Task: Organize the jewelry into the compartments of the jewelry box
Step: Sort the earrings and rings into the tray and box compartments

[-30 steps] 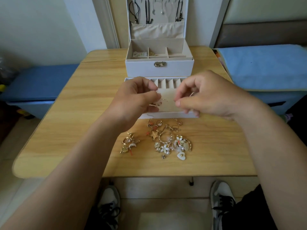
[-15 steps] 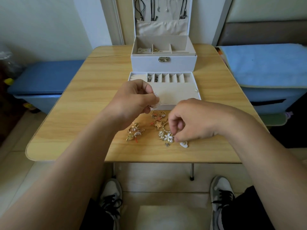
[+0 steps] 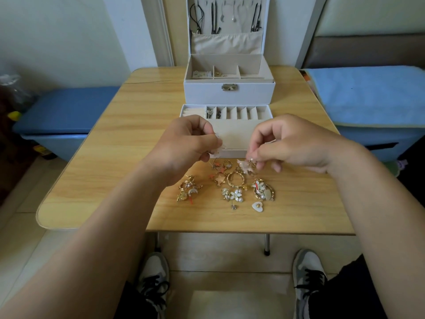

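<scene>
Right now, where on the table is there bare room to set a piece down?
Bare table lies left of the jewelry box and drawer, right of them, and along the near edge below the loose jewelry. Crowded: just before the drawer, where the left hand pinches a pale piece and the right hand a pink piece.

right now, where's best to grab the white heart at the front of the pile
I'd pinch the heart across its two side edges, coming straight down from the near side. It lies flat on the table, so only the rim offers a hold, and the hoop cluster crowds it just behind.
</scene>
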A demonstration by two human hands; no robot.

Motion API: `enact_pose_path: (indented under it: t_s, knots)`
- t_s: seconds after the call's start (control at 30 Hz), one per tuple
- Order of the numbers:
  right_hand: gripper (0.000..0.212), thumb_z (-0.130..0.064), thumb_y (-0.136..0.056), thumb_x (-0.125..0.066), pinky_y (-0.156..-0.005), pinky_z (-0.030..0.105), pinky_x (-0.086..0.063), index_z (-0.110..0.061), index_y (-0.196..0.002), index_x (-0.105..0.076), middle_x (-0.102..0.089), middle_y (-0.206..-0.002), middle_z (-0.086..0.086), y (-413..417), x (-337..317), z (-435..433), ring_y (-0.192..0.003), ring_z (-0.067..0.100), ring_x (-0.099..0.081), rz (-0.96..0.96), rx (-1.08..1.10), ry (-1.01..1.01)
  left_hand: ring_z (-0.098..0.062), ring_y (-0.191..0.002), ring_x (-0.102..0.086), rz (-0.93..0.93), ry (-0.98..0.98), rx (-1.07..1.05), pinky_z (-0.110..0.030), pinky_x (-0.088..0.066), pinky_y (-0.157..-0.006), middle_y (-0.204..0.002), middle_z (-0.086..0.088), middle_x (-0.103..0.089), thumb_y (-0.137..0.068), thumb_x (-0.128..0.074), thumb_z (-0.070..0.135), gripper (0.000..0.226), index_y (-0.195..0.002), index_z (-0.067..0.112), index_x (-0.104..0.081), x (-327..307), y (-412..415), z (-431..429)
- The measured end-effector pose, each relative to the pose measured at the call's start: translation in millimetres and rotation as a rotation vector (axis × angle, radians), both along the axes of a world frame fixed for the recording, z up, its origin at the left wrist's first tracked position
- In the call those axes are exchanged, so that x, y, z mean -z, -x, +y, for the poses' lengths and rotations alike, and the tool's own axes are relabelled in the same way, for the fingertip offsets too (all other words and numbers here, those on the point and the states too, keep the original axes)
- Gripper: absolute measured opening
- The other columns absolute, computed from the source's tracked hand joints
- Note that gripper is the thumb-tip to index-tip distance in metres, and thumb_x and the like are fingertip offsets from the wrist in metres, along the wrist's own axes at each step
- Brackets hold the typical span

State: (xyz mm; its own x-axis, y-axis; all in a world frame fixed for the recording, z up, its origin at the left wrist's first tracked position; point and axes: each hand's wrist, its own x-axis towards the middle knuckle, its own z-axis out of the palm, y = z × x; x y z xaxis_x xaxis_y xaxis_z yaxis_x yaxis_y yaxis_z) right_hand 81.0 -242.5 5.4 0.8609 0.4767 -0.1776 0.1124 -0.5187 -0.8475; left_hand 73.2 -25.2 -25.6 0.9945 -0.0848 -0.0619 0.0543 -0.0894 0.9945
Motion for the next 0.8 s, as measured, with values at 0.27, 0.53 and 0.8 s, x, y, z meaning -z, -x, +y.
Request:
enact_pose_path:
  t_s: [0.27, 0.53, 0.8]
  knots:
    - [0.024, 0.011, -0.091, -0.051, -0.055, 0.034, -0.055, -0.004, -0.074, -0.057, -0.064, -0.07, 0.016, -14, -3, -9, -0.064, 0.028, -0.068, 0.185, 0.177, -0.369, -0.026, -0.061, -0.054, -0.004, 0.049, -0.008, -0.033, -0.047, -0.056, -0.073, -0.016, -0.057, -0.077, -0.073, -0.005, 0.026, -0.07, 0.012, -0.055, 0, -12, -14]
    - [0.011, 0.009, -0.092, -0.055, -0.067, 0.039, -0.061, 0.001, -0.085, -0.059, -0.07, -0.077, 0.021, -40, -8, -17, -0.076, 0.037, -0.074, 0.123, 0.476, -0.505, -0.029, -0.074, -0.072, -0.035, 0.119, -0.054, -0.038, -0.061, -0.07, -0.074, -0.015, -0.063, -0.086, -0.068, -0.007, 0.019, -0.084, 0.007, -0.055, -5, -33, -35]
    - [0.004, 0.005, -0.089, -0.063, -0.074, 0.039, -0.063, 0.007, -0.088, -0.066, -0.073, -0.082, 0.021, -84, 7, -23, -0.08, 0.03, -0.075, -0.01, 0.67, -0.398, -0.029, -0.072, -0.071, -0.14, -0.11, -0.11, -0.033, -0.062, -0.069, -0.088, -0.026, -0.066, -0.085, -0.07, -0.005, 0.011, -0.084, 0.001, -0.06, -3, -59, -53]
